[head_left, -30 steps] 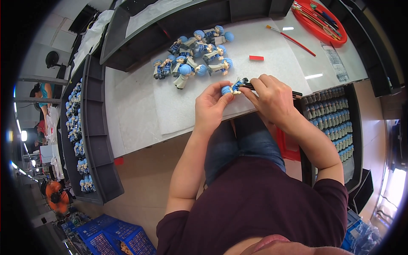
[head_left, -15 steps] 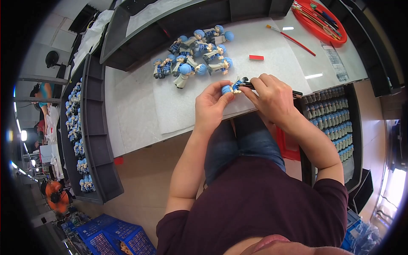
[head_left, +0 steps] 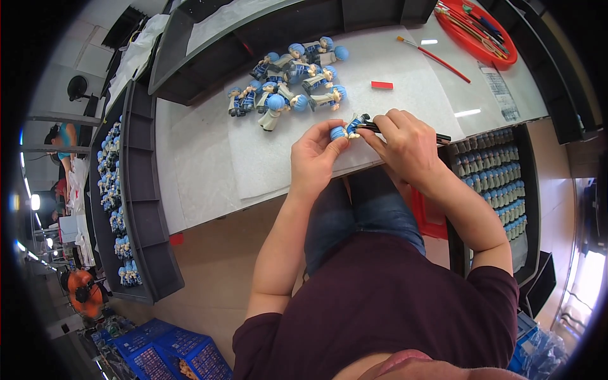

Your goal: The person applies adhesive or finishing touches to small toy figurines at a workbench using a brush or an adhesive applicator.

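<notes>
A small blue-haired figurine (head_left: 338, 133) lies sideways over the front edge of the worktable, its dark feet pointing away to the right. The fingers and thumb of my left hand (head_left: 313, 157) are closed around its head end. My right hand (head_left: 408, 144) pinches a slim black pen-like tool (head_left: 443, 138), whose front end reaches the figurine's blue clothing; the exact tip is too small to make out. Just beyond my hands, several similar figurines (head_left: 272, 114) with blue hair and pale capes lie in a loose group on a white sheet (head_left: 259, 164).
A red block (head_left: 382, 85) and a red-handled brush (head_left: 437, 61) lie beyond my right hand. At the far right is a red tray (head_left: 465, 31) of brushes. Dark bins (head_left: 149, 190) border the table; the left bin and a right-hand tray (head_left: 532, 209) hold rows of figurines.
The rear end of the black tool has shifted slightly in my right hand. My left hand and the figurine stay in place.
</notes>
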Available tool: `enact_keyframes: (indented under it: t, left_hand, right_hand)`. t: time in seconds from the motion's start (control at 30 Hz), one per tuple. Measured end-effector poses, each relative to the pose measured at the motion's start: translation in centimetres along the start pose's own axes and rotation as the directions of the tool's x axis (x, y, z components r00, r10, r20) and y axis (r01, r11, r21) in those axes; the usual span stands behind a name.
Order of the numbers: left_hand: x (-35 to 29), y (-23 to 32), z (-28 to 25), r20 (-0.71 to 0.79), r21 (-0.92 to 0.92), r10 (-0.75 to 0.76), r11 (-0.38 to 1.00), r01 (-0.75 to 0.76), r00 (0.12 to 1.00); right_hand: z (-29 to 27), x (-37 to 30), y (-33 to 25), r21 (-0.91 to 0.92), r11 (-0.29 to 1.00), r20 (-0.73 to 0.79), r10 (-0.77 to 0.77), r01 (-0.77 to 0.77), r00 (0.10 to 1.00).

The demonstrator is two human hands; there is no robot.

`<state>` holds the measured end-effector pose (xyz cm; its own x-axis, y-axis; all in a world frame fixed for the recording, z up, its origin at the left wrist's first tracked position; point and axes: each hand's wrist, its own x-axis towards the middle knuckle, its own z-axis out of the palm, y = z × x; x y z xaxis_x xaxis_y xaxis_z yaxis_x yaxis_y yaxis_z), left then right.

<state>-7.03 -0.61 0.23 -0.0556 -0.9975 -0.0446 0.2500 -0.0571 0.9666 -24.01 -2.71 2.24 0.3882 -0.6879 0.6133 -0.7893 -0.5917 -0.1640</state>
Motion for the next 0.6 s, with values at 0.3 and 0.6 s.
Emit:
enact_keyframes:
  t: [0.3,0.6]
  left_hand:
    - [0.02,-0.06,-0.01,0.005,-0.005,0.006,1.0,-0.005,1.0]
    - [-0.01,0.09,0.1,-0.008,0.001,-0.002,1.0,0.002,1.0]
  right_hand:
    - [0.06,-0.11,-0.08,0.015,0.999,0.011,0.037,-0.037,0.999]
    - [0.29,-0.16,0.34,0.016,0.998,-0.069,-0.056,0.057,0.996]
